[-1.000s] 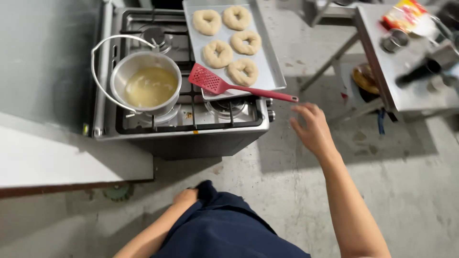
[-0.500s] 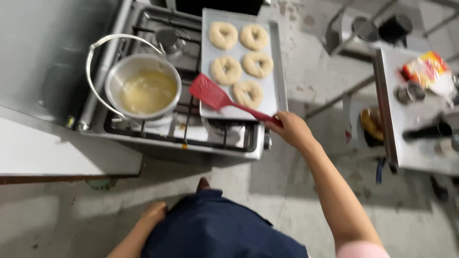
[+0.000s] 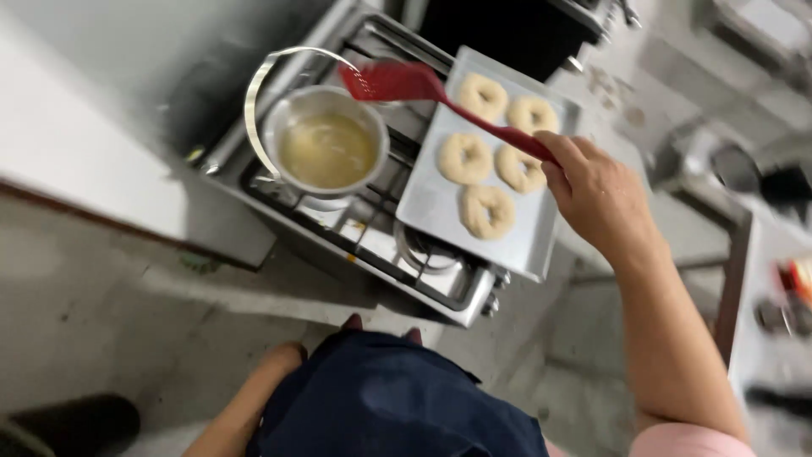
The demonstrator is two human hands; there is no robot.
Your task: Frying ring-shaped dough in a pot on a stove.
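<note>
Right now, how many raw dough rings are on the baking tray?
5, all on the tray: two at the far end, two in the middle, one nearest. None seems hidden.

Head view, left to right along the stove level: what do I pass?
Pot of oil → tray of dough rings → right hand gripping the red spatula's handle.

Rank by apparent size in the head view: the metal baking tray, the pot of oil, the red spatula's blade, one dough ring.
1. Flat silver metal baking tray
2. Round metal pot of yellow oil
3. Red slotted spatula blade, raised nearer the camera, so possibly flattered
4. Pale raw dough ring
</note>
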